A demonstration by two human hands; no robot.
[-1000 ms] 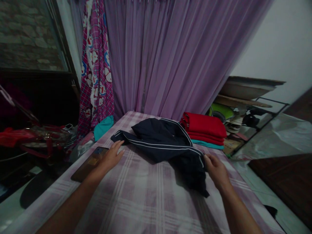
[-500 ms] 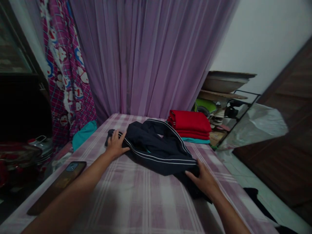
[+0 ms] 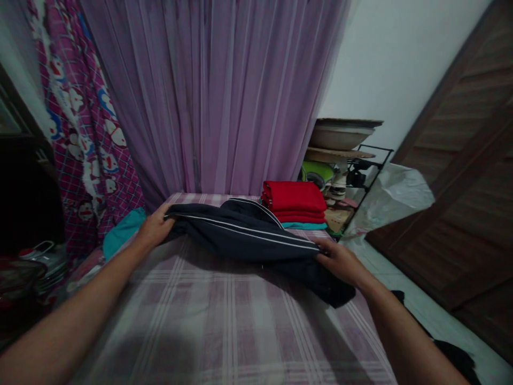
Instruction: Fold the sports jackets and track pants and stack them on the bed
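A dark navy striped garment [image 3: 244, 240], possibly track trousers, is stretched sideways over the checked bed cover. Two thin white lines run along its length, and another striped part bends behind it. My left hand [image 3: 155, 225] is closed on its left end, fingers partly hidden by the cloth. At the other side, my right hand [image 3: 339, 261] pinches the striped edge, with a dark end of the cloth hanging below it. The front edge is lifted a little and casts a shadow on the cover.
Folded red cloths [image 3: 294, 198] lie stacked on a turquoise cloth [image 3: 304, 226] behind the garment. A purple curtain [image 3: 224, 96] hangs at the back. To the right stand a cluttered rack [image 3: 363, 174] and a white plastic bag [image 3: 404, 195]. A turquoise item [image 3: 122, 230] is at the left edge.
Both hands have closed on the garment and raised its front edge, pulling it straighter. My left hand was lying spread on it before. The view has turned right, and the phone no longer shows.
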